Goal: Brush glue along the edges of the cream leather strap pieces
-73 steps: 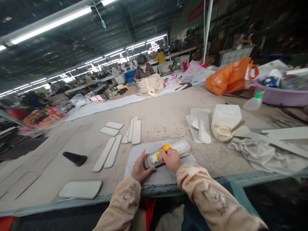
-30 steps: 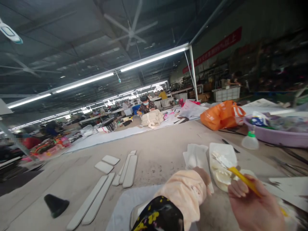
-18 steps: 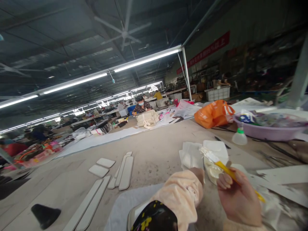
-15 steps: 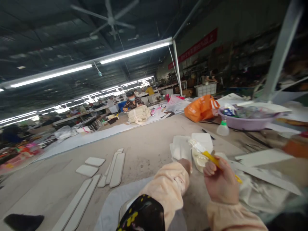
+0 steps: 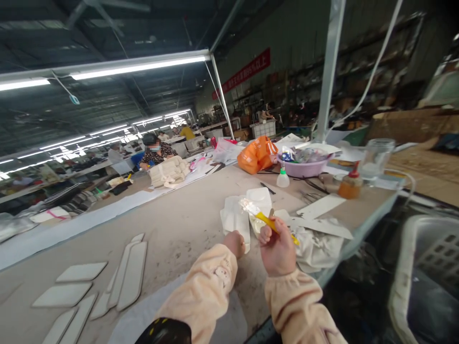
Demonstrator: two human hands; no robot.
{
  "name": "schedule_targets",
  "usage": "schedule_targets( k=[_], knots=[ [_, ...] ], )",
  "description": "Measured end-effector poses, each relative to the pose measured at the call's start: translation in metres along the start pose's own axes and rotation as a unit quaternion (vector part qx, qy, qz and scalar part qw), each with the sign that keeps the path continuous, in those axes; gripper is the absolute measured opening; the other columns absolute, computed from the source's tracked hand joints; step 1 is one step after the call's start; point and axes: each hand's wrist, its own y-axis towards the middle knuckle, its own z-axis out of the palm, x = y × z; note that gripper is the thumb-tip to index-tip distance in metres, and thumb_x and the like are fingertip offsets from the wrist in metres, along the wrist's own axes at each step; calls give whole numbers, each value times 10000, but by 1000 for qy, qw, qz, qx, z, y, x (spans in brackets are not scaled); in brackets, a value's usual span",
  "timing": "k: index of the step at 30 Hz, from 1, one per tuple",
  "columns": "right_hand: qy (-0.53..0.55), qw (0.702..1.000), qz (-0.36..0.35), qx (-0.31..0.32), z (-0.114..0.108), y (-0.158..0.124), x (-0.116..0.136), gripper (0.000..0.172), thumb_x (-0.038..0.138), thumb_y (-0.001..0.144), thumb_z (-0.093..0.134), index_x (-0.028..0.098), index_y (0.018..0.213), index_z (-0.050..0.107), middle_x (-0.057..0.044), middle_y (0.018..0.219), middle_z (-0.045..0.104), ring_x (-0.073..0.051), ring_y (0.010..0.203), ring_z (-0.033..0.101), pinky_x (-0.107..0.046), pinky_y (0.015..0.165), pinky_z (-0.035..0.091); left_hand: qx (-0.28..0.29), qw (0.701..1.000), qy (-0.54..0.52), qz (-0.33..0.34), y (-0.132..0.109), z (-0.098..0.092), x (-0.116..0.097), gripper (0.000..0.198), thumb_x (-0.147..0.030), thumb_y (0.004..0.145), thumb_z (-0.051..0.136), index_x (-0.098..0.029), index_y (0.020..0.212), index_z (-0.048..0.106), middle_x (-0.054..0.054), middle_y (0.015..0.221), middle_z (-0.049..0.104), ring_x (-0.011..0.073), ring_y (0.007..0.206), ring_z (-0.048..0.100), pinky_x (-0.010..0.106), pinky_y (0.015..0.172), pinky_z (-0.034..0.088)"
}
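My right hand (image 5: 278, 246) is closed around a yellow-handled brush (image 5: 266, 220), its whitish bristles tilted up and left. Below the bristles sits a cream piece (image 5: 256, 224), partly hidden by the brush and hand. My left hand (image 5: 235, 243) has its fingers curled at the near end of a white panel (image 5: 234, 215) on the table; what the fingertips hold is hidden. Behind the brush rests another white piece (image 5: 260, 197). Crumpled white cloth (image 5: 319, 248) lies right of my right hand.
Flat white panels (image 5: 132, 274) lie at the left. Farther back are an orange bag (image 5: 256, 155), a purple basin (image 5: 304, 168), a green-capped bottle (image 5: 283, 178) and an amber bottle (image 5: 350, 185). A white crate (image 5: 401, 291) stands beyond the table's right edge. A person sits across the table.
The view has swung to the right, bringing the amber bottle, glass jar and crate into sight. Both hands keep much the same pose, with the brush still in my right hand.
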Motion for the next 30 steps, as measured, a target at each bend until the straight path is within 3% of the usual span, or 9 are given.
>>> schedule_targets(
  k=[4, 7, 11, 14, 17, 21, 26, 30],
  knots=[
    [-29, 999, -19, -1, -3, 3, 1, 155, 352, 775, 604, 220, 844, 560, 80, 499, 434, -58, 446, 375, -157, 427, 296, -101, 995, -17, -2, -11, -24, 10, 146, -191, 763, 515, -152, 718, 649, 63, 763, 616, 164, 706, 559, 286, 662, 398],
    [-102, 992, -69, -1, -4, 3, -2, 165, 355, 791, 610, 223, 884, 575, 59, 577, 517, -73, 506, 459, -177, 465, 354, -190, 972, -141, 3, -29, -58, 25, 143, -286, 781, 502, -184, 727, 587, -35, 566, 514, 109, 556, 483, 233, 575, 385],
    [-260, 951, -167, 0, -3, -5, -11, 244, 357, 822, 602, 215, 1019, 581, -9, 785, 640, -136, 716, 600, -290, 679, 489, -227, 883, -408, -40, -73, -104, 41, 194, -374, 727, 580, -197, 761, 509, -60, 643, 536, 105, 592, 540, 217, 551, 460],
    [-339, 915, -215, 32, 0, -13, -21, 293, 354, 843, 578, 207, 1093, 541, -73, 995, 663, -203, 975, 614, -410, 902, 458, -247, 808, -533, -55, -119, -121, 50, 248, -365, 685, 653, -202, 796, 504, -54, 720, 573, 112, 633, 578, 240, 557, 512],
    [-407, 883, -221, 80, 2, -19, -36, 324, 352, 849, 568, 220, 1139, 509, -96, 1153, 612, -229, 1117, 557, -465, 1004, 385, -265, 754, -600, -48, -166, -122, 61, 216, -289, 687, 674, -204, 806, 515, -58, 702, 567, 99, 594, 571, 227, 521, 514],
    [-478, 851, -182, 120, -1, -26, -63, 356, 395, 840, 566, 238, 1154, 507, -91, 1195, 580, -229, 1109, 556, -459, 990, 405, -285, 707, -646, -40, -218, -111, 78, 153, -233, 708, 654, -208, 797, 532, -59, 653, 551, 98, 572, 563, 209, 478, 499],
    [-445, 883, -29, 145, -2, -41, -95, 399, 449, 776, 621, 266, 1103, 486, -69, 1198, 585, -193, 918, 623, -352, 719, 544, -295, 669, -679, -65, -260, -97, 99, 179, -251, 696, 649, -209, 795, 506, -56, 635, 564, 101, 531, 563, 215, 458, 483],
    [-447, 885, -28, 132, 1, -47, -106, 394, 405, 704, 693, 249, 1002, 488, -34, 1013, 674, -162, 811, 634, -322, 744, 518, -304, 667, -667, -136, -280, -79, 118, 244, -302, 672, 664, -208, 795, 475, -56, 647, 557, 99, 539, 555, 221, 484, 472]
  ],
)
